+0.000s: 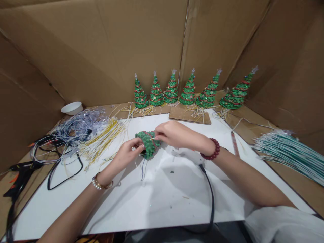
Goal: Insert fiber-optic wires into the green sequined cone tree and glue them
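A small green beaded Christmas tree (pixel 149 143) with red garland lies on its side above the white board. My left hand (pixel 129 152) grips it near its dark base, fingers closed. From that end thin wires (pixel 143 168) hang down to the board. My right hand (pixel 170 132) is closed in a pinch at the tree's other side, on a thin yellowish wire (pixel 152 138) that crosses the green surface. The right fingers hide the top of the tree.
Several finished trees (pixel 187 94) stand along the back, trailing wires. Left are a tangle of clear wire (pixel 76 126), yellow-white wires (pixel 105 138), a white bowl (pixel 72 108) and a black glue gun (pixel 24 173). Right lies a green-white wire bundle (pixel 291 153). A black cable (pixel 212 199) crosses the front.
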Motion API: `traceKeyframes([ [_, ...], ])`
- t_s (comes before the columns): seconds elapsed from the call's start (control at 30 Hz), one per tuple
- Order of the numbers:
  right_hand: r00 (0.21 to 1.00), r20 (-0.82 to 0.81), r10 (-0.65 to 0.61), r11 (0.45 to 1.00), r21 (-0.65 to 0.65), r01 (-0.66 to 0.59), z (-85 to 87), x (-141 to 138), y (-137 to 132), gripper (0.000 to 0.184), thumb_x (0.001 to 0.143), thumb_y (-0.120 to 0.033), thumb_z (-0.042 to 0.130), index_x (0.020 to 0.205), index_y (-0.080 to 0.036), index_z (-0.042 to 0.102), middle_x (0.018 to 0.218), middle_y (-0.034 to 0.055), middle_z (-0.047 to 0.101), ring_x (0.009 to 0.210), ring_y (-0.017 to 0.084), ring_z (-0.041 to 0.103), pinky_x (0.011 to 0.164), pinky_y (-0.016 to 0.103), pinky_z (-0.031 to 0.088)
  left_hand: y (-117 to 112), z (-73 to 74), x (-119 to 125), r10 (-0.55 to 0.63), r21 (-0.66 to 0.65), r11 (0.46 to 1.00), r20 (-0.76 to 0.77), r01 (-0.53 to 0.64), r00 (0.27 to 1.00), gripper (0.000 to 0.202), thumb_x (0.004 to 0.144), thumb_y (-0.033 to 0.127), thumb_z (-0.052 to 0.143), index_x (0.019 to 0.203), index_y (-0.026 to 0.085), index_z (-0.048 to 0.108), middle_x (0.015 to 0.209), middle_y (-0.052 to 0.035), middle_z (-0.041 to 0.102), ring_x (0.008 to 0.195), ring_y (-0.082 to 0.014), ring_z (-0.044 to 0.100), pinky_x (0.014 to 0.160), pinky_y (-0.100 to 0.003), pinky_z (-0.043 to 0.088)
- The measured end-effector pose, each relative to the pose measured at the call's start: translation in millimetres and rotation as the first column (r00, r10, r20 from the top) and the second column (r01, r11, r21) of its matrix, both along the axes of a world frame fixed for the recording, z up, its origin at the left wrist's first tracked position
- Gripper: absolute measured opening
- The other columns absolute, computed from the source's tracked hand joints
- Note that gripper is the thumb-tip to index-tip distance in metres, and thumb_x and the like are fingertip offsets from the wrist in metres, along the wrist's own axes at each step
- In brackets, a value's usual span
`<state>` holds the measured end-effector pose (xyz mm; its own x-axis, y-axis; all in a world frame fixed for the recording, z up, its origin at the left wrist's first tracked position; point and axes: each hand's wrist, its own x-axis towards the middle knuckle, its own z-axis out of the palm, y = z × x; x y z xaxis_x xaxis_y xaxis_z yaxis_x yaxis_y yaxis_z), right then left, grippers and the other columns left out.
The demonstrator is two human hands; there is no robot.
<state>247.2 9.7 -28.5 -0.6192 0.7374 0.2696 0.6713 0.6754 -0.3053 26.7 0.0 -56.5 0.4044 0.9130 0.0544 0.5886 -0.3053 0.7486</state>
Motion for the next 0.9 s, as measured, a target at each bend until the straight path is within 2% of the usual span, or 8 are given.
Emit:
traceKeyframes([
  [0.1, 1.000, -0.026, 0.006, 1.000, 0.022, -0.005, -5.5, -7.4, -0.2, 0.016, 0.090, -0.022, 0.055, 0.078, -0.015, 0.063, 0.078, 0.0048, 0.068, 0.071, 0.014, 0.057, 0.061, 0.025, 0.031, 2.5, -0.5, -2.0, -0.009, -0.039, 0.999, 0.008, 0.009, 1.000, 0.021, 0.078, 0.034, 0.053, 0.069, 0.016, 0.058, 0.066, -0.0003, 0.059, 0.065, -0.0152, 0.054, 0.063, -0.025, 0.042],
  [0.3, 0.999, -0.028, -0.017, 0.986, -0.166, 0.012, 9.7, 15.8, 5.5, 0.012, 0.085, -0.021, 0.060, 0.077, -0.017, 0.068, 0.070, -0.0001, 0.068, 0.060, 0.010, 0.055, 0.055, 0.022, 0.032, -0.3, 4.3, -1.4, -0.005, -0.027, 1.000, -0.061, 0.003, 0.998, 0.023, 0.078, 0.032, 0.053, 0.062, 0.016, 0.058, 0.058, 0.0015, 0.058, 0.059, -0.0137, 0.053, 0.058, -0.023, 0.039],
  [0.5, 0.999, -0.044, -0.027, 0.997, -0.068, 0.024, 7.3, 11.4, 5.8, 0.016, 0.087, -0.016, 0.055, 0.078, -0.014, 0.068, 0.078, 0.0055, 0.069, 0.071, 0.014, 0.059, 0.061, 0.025, 0.035, -1.2, 2.6, 0.3, 0.005, -0.001, 1.000, -0.032, -0.005, 0.999, 0.019, 0.076, 0.028, 0.053, 0.062, 0.016, 0.057, 0.059, 0.0011, 0.057, 0.060, -0.0139, 0.053, 0.060, -0.023, 0.040],
  [0.7, 0.997, -0.051, 0.058, 0.994, -0.085, -0.062, -0.2, -5.5, -2.5, 0.017, 0.089, -0.016, 0.055, 0.079, -0.013, 0.068, 0.081, 0.0078, 0.068, 0.074, 0.015, 0.059, 0.067, 0.025, 0.038, 1.0, 0.5, 0.3, 0.001, 0.005, 1.000, -0.025, -0.001, 1.000, 0.017, 0.075, 0.026, 0.051, 0.062, 0.016, 0.057, 0.060, 0.0005, 0.057, 0.061, -0.0140, 0.051, 0.060, -0.023, 0.040],
  [0.8, 0.997, -0.047, 0.060, 0.994, -0.089, -0.064, 4.2, -5.1, -4.5, 0.015, 0.089, -0.016, 0.055, 0.081, -0.013, 0.067, 0.082, 0.0082, 0.068, 0.076, 0.015, 0.059, 0.067, 0.025, 0.038, 0.4, 0.8, 0.7, 0.002, 0.010, 1.000, -0.041, -0.002, 0.999, 0.018, 0.076, 0.025, 0.050, 0.061, 0.016, 0.056, 0.061, 0.0005, 0.058, 0.061, -0.0139, 0.052, 0.061, -0.023, 0.041],
  [0.9, 0.998, -0.025, 0.052, 0.988, -0.145, -0.055, 14.9, 2.5, -4.4, 0.010, 0.086, -0.015, 0.059, 0.082, -0.013, 0.068, 0.079, 0.0060, 0.068, 0.073, 0.015, 0.058, 0.066, 0.024, 0.037, -0.5, 1.5, 0.5, 0.001, 0.018, 1.000, -0.056, 0.000, 0.998, 0.019, 0.076, 0.025, 0.050, 0.062, 0.016, 0.058, 0.061, 0.0005, 0.059, 0.061, -0.0140, 0.053, 0.060, -0.023, 0.041],
])
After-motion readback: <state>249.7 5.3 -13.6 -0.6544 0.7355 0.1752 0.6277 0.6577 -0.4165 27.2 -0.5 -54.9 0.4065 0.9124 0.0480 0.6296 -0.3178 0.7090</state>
